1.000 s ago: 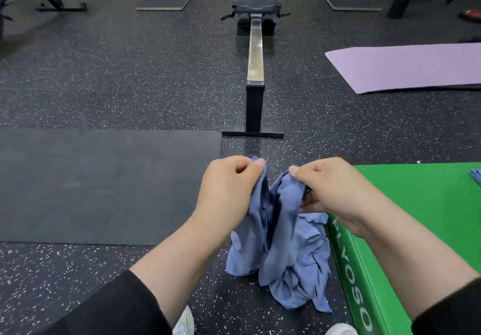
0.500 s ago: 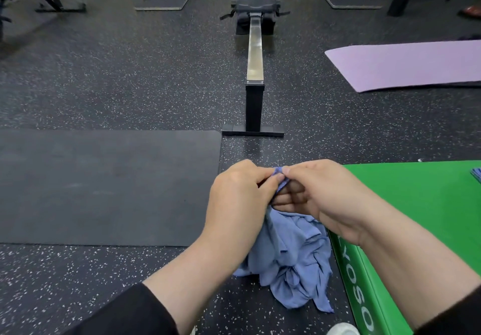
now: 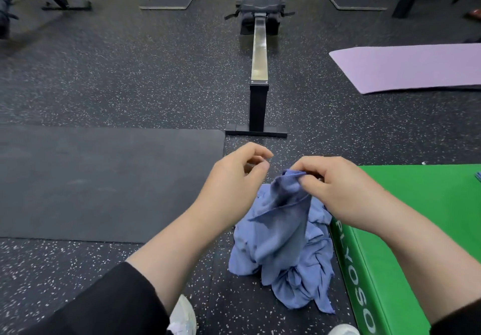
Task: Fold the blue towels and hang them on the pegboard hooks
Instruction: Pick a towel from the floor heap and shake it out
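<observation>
Blue towel point(image 3: 283, 235) hangs bunched from our right hand point(image 3: 335, 191), whose thumb and fingers pinch one edge at the top of the cloth, while the rest droops in crumpled folds just left of the green plyo box point(image 3: 416, 204), in front of our shoes, with the speckled gym floor point(image 3: 130, 74) beneath it; whether the low end touches that floor we cannot tell. Our left hand point(image 3: 234, 181) sits just beside it, fingers loosely curled and holding nothing, free of the fabric. We judge the fold has not begun: the towel is a tangle with no corner clearly found. The risk is that we grab a second point that is not a true corner, so the cloth opens twisted and the fold comes out crooked. A one-point pinch may also slip, dropping the towel onto the floor. A sliver of more blue cloth point(image 3: 478, 177) lies on the far right of the box. No pegboard is in view, so hanging is well off.
</observation>
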Demonstrator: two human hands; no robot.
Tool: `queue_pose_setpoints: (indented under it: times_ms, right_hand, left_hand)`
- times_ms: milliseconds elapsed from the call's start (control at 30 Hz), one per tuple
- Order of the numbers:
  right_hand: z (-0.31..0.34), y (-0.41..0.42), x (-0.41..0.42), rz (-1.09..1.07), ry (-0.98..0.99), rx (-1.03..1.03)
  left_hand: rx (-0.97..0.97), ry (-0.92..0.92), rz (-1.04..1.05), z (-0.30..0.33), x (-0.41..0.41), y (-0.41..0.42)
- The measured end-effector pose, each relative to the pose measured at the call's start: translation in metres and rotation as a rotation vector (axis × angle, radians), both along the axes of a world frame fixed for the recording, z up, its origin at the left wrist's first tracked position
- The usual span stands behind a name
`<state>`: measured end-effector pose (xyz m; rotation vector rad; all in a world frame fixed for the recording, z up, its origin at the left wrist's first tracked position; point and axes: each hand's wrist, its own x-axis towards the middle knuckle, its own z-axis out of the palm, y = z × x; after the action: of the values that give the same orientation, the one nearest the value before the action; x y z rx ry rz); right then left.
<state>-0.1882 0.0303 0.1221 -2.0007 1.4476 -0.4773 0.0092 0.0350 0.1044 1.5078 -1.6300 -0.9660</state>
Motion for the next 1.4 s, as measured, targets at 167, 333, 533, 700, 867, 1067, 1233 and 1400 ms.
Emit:
queue_pose_setpoints:
  times_ms: [167,333,533,700,867,1067,1233,1400]
  right_hand:
    - [0.012,0.007,-0.005,0.026,-0.027,-0.075]
    - [0.013,0.012,-0.004,-0.016,-0.036,-0.110]
    - [0.016,0.018,0.001,-0.010,-0.060,-0.118]
    - [0.020,0.023,0.007,-0.006,-0.040,-0.134]
    - [0.018,0.023,0.009,-0.010,-0.056,-0.159]
    - [0.016,0.018,0.001,-0.125,-0.102,-0.170]
    - [0.011,0.012,-0.009,-0.227,-0.095,-0.184]
    - [0.000,0.008,-0.026,-0.331,-0.083,-0.186]
  left_hand:
    - [0.052,0.018,-0.154,0.001,0.000,0.001]
    - [0.144,0.036,-0.301,0.001,-0.006,0.012]
    - [0.151,0.170,-0.225,0.001,-0.008,0.016]
    - [0.089,0.057,-0.124,-0.003,-0.008,0.013]
    - [0.068,-0.314,0.039,-0.013,-0.002,0.007]
    - [0.068,-0.550,0.141,-0.022,0.026,-0.004]
    - [0.082,-0.617,0.196,-0.029,0.055,-0.010]
    - [0.163,-0.728,0.223,-0.035,0.085,-0.011]
